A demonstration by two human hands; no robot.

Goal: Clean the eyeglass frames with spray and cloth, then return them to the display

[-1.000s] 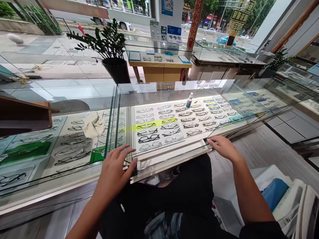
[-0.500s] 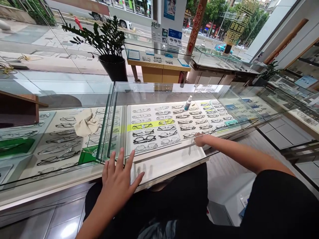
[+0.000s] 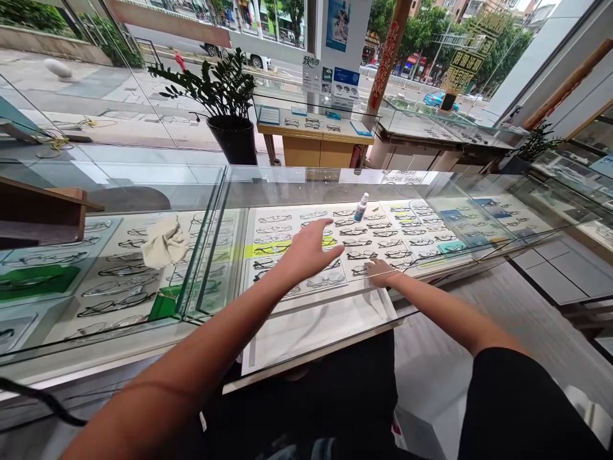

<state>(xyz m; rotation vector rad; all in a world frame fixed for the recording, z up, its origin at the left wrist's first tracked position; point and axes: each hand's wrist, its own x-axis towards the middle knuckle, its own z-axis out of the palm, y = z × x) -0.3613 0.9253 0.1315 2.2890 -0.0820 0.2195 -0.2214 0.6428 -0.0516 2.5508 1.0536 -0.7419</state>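
My left hand (image 3: 316, 248) reaches out over the rows of eyeglasses in the glass display counter (image 3: 335, 172), thumb and fingers apart and nothing in it. Below its wrist lies the bare front strip of a white pull-out drawer (image 3: 320, 322). My right hand (image 3: 380, 273) is low over the tray's near edge. Its fingers are closed at one side of a pair of eyeglasses (image 3: 358, 271) in the front row; the fingertips are partly hidden. A small white and blue spray bottle (image 3: 361, 207) stands upright among the frames farther back.
A crumpled beige cloth (image 3: 165, 243) lies by the left section's eyeglasses, near a green case (image 3: 165, 303). A wooden box-like piece (image 3: 41, 211) juts in at left. Glass panels (image 3: 204, 249) divide the counter. Beyond stands a potted plant (image 3: 232, 137).
My left hand has left the counter's front edge and moved forward and right over the eyeglasses. My right hand has stayed by the same front-row pair. The view has shifted slightly.
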